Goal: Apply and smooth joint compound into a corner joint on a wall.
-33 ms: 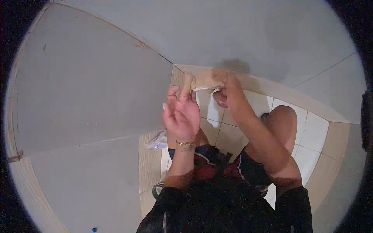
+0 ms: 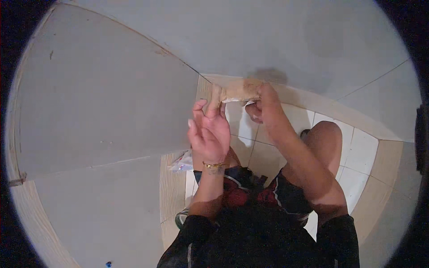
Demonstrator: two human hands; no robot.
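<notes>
A tan, roughly rectangular piece (image 2: 240,91) with a whitish lower edge spans between my two hands, in front of the wall's base. Its exact kind is not clear. My left hand (image 2: 212,131) is turned palm up, with thumb and fingers apart; one stretched finger touches the piece's left end. At the right end, my right hand (image 2: 264,102) has its fingers closed on the piece, the thumb side toward the wall. The right fingertips are partly hidden, and a shadow falls on the wall above.
Grey walls (image 2: 107,98) meet in a corner ahead, with wood-patterned skirting (image 2: 313,107) along the base. White floor tiles (image 2: 359,149) lie between and beside my bent legs. By my left leg are a clear plastic packet (image 2: 181,163) and a round greenish ring (image 2: 180,219).
</notes>
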